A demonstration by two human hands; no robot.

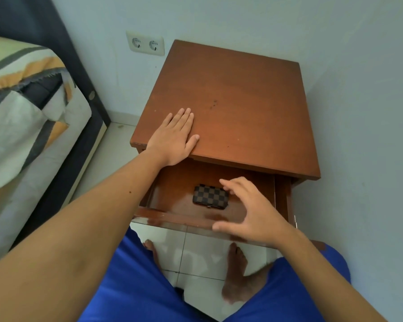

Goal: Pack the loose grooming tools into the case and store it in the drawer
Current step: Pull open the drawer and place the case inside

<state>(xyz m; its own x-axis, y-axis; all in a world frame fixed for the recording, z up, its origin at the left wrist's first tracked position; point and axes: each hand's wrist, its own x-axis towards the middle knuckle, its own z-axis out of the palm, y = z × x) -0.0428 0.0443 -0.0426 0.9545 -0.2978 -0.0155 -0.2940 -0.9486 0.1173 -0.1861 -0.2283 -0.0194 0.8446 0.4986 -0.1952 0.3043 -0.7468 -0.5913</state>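
Note:
A closed, dark checkered case (210,197) lies flat on the floor of the pulled-out wooden drawer (172,218). My right hand (249,210) hovers just right of the case, above the drawer, fingers spread and relaxed, holding nothing; one fingertip is close to the case's far right corner. My left hand (176,137) rests flat, palm down, on the front left part of the brown nightstand top (237,108). No loose grooming tools are visible.
The nightstand stands against a pale wall with a double socket (145,43) to its left. A bed (21,126) with a patterned cover is on the left. My blue shorts and bare feet are on the white tiled floor (203,249) below the drawer.

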